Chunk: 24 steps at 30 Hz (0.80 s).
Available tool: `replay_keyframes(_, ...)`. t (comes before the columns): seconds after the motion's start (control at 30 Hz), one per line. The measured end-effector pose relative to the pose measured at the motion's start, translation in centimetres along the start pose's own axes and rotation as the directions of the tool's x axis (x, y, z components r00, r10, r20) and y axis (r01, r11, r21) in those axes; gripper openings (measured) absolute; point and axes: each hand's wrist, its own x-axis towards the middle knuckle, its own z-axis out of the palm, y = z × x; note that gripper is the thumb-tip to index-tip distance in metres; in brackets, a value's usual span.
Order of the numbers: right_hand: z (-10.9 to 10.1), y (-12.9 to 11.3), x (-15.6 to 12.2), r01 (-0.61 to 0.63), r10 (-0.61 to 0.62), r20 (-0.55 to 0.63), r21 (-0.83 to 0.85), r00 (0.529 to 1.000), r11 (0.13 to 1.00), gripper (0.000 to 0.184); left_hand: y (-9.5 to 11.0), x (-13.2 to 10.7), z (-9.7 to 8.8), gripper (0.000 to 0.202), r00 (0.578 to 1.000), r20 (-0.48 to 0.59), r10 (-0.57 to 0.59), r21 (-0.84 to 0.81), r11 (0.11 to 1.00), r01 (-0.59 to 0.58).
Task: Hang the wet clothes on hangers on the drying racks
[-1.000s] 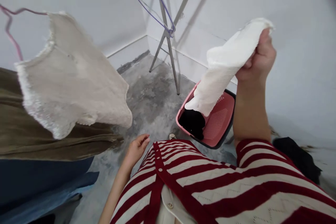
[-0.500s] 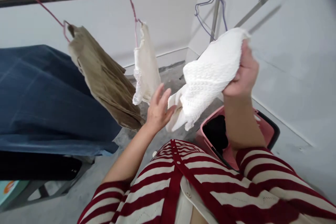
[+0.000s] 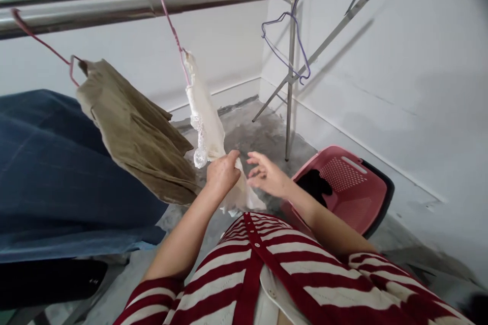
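Note:
My left hand [image 3: 222, 172] is closed on a white knit garment [image 3: 244, 194] that hangs down below it, in front of my striped top. My right hand [image 3: 266, 174] hovers just to the right of it with fingers spread, holding nothing. A cream lace top [image 3: 204, 117] hangs from a pink hanger [image 3: 173, 35] on the metal rail [image 3: 152, 6] right behind my left hand. An empty purple hanger [image 3: 284, 43] hangs farther right on the rail.
A tan garment [image 3: 133, 132] on another pink hanger and dark blue jeans [image 3: 46, 162] hang at the left. A pink laundry basket [image 3: 351, 188] holding a black garment [image 3: 314, 183] sits on the concrete floor at the right, near the white wall.
My right hand let go of the white garment and dropped lower. My left hand took hold of the garment, which now hangs low. The view tilted up to show the whole rail.

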Motion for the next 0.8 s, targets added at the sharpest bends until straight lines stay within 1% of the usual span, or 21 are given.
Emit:
replay_keyframes(0.03,0.5,0.4,-0.5,0.008,-0.009,-0.016,-0.093,1.000,0.996,0.066,0.4,0.2,-0.2,0.046,1.000,0.014,-0.009,0.009,1.000,0.009)
replay_keyframes(0.07,0.9,0.9,-0.7,0.006,-0.017,-0.053,-0.204,0.998,0.979,0.058,0.7,0.3,-0.5,0.045,1.000,0.010,-0.016,0.009,1.000,0.016)
replay_keyframes(0.13,1.1,2.1,-0.6,-0.027,-0.028,-0.134,-0.391,0.991,0.920,0.032,1.0,0.5,-1.2,0.043,0.999,-0.023,-0.031,0.001,1.000,0.031)
replay_keyframes(0.17,0.8,2.7,-0.3,-0.051,-0.030,-0.174,-0.442,0.984,0.896,0.024,0.9,0.6,-1.5,0.042,0.998,-0.041,-0.040,-0.003,0.999,0.040)
replay_keyframes(0.2,0.3,3.3,-0.1,-0.071,-0.032,-0.210,-0.463,0.977,0.884,0.020,0.7,0.7,-1.8,0.040,0.997,-0.058,-0.049,-0.007,0.999,0.049)
replay_keyframes(0.27,-1.2,3.9,0.5,-0.098,-0.033,-0.284,-0.433,0.958,0.896,0.016,0.0,0.8,-2.1,0.036,0.994,-0.085,-0.061,-0.015,0.998,0.060)
replay_keyframes(0.37,-3.6,3.4,1.0,-0.081,-0.065,-0.371,-0.364,0.926,0.928,0.015,-1.2,0.6,-1.7,0.029,0.990,-0.133,-0.056,-0.029,0.998,0.053)
replay_keyframes(0.47,-5.1,1.6,1.4,0.009,-0.158,-0.369,-0.375,0.916,0.927,0.013,-2.3,-0.2,-0.5,0.025,0.976,-0.208,-0.058,-0.021,0.998,0.055)
replay_keyframes(0.6,-5.5,-0.4,1.4,0.100,-0.253,-0.330,-0.418,0.909,0.903,0.011,-3.2,-1.5,1.4,0.028,0.937,-0.325,-0.126,0.002,0.991,0.134)
replay_keyframes(0.67,-5.4,-0.7,1.4,0.141,-0.305,-0.316,-0.449,0.899,0.882,0.012,-3.7,-2.0,2.3,0.031,0.914,-0.366,-0.174,-0.013,0.983,0.182)
replay_keyframes(0.73,-5.2,-0.6,1.4,0.180,-0.357,-0.298,-0.488,0.885,0.854,0.013,-4.2,-2.3,3.3,0.033,0.895,-0.392,-0.213,-0.067,0.977,0.203)
replay_keyframes(0.8,-5.1,-0.1,1.5,0.200,-0.387,-0.274,-0.525,0.881,0.827,0.015,-4.7,-2.3,4.3,0.033,0.893,-0.396,-0.215,-0.183,0.971,0.152)
